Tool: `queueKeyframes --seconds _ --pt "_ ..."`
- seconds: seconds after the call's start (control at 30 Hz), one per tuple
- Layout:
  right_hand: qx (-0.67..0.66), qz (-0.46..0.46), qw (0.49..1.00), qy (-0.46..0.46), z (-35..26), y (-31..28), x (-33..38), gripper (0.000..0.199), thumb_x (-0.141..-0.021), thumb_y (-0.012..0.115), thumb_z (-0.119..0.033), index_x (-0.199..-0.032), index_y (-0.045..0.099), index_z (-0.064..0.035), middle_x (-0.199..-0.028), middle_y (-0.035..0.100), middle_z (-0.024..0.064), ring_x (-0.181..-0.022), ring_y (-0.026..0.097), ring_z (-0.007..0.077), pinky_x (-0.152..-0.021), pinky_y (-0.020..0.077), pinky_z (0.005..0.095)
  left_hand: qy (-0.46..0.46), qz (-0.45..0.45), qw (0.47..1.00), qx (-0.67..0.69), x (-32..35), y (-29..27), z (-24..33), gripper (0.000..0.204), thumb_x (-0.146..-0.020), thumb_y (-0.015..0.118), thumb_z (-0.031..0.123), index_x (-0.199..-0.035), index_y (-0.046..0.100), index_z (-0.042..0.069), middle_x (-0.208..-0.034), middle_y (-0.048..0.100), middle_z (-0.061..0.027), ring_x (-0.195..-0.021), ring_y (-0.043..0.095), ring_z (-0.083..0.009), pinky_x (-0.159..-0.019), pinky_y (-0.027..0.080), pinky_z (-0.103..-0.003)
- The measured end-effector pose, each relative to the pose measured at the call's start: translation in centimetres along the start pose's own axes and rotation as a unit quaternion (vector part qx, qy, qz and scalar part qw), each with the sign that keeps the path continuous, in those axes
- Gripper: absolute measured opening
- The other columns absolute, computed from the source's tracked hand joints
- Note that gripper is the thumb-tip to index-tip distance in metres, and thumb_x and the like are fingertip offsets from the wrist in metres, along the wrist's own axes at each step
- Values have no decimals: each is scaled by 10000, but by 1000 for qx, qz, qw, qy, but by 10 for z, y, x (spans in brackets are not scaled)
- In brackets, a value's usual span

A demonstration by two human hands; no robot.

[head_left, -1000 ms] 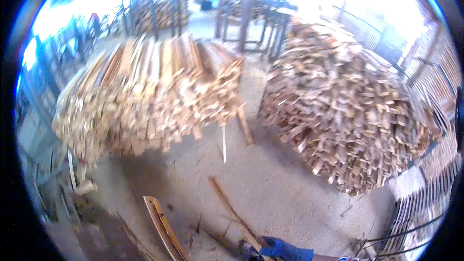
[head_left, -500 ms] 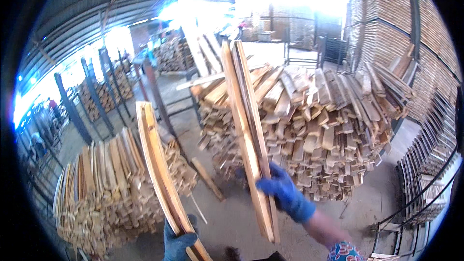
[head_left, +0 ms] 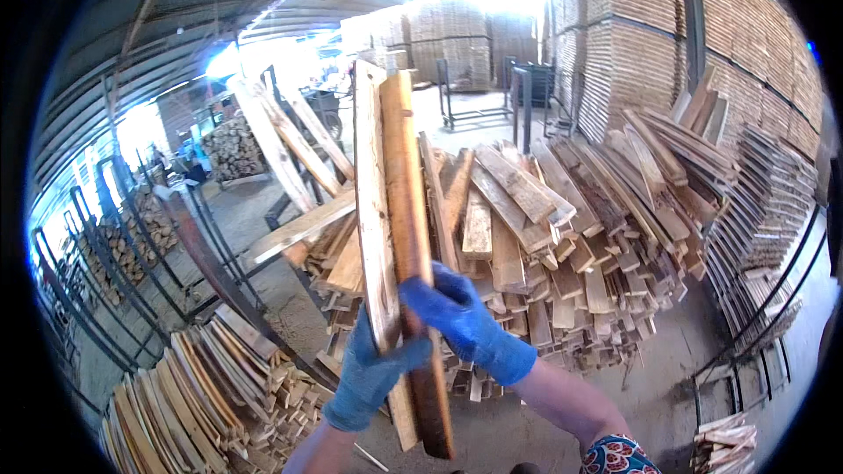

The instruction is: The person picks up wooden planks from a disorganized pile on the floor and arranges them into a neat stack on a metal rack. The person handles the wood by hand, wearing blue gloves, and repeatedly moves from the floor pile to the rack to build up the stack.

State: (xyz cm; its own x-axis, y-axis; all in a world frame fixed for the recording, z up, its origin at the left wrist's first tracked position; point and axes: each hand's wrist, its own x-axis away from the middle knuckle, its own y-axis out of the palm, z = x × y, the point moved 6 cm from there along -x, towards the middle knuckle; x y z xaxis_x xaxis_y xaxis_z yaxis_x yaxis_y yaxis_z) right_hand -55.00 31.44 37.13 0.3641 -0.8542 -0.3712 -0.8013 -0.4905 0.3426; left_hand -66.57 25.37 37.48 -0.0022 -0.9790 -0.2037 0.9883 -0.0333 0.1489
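Two long wooden boards stand upright side by side before me: a pale one [head_left: 374,211] on the left and a browner one [head_left: 407,184] with a dark lower end on the right. My left hand [head_left: 376,367], in a grey-blue glove, is closed around their lower part, its thumb reaching across the front. My right hand [head_left: 458,318], in a brighter blue glove, is closed at the right edge of the brown board, slightly higher up. Both hands touch the boards. Some fingers are hidden behind the wood, and whether another board lies behind these two I cannot tell.
Straight ahead is a large, loose pile of boards [head_left: 571,254]. A lower stack [head_left: 189,386] lies at the near left, beside dark metal posts [head_left: 206,250]. Tall strapped timber stacks [head_left: 637,44] rise at the back right. A metal rack [head_left: 733,386] stands at the right.
My hands have come together, bringing the left hand's board and the right hand's boards side by side. The view has turned right, and the large pile looks nearer.
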Motion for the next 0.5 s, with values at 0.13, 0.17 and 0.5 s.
queueKeyframes --seconds 0.13,0.17,0.5 --pt "-165 76 983 30 10 -48 8 403 -884 556 -216 -1218 468 -8 -1112 567 122 -917 589 180 -792 495 286 -2 -5 1000 -12 -28 -10 -9 519 -780 631 24 -1263 441 28 -1046 589 -50 -890 565 -129 -772 476 -262" --pt "-170 46 984 -4 3 -59 17 430 -894 537 -256 -1231 453 -1 -1140 556 137 -921 593 203 -794 497 306 -40 -3 999 -22 -38 -16 -14 511 -785 630 31 -1260 444 25 -1023 600 -51 -864 574 -132 -751 483 -260" --pt "-220 105 969 35 -11 -133 93 486 -910 486 -323 -1252 406 12 -1152 547 145 -870 581 185 -737 497 295 92 15 953 -287 -249 -64 44 397 -761 626 22 -1145 527 25 -745 592 -47 -584 540 -95 -462 442 -239"
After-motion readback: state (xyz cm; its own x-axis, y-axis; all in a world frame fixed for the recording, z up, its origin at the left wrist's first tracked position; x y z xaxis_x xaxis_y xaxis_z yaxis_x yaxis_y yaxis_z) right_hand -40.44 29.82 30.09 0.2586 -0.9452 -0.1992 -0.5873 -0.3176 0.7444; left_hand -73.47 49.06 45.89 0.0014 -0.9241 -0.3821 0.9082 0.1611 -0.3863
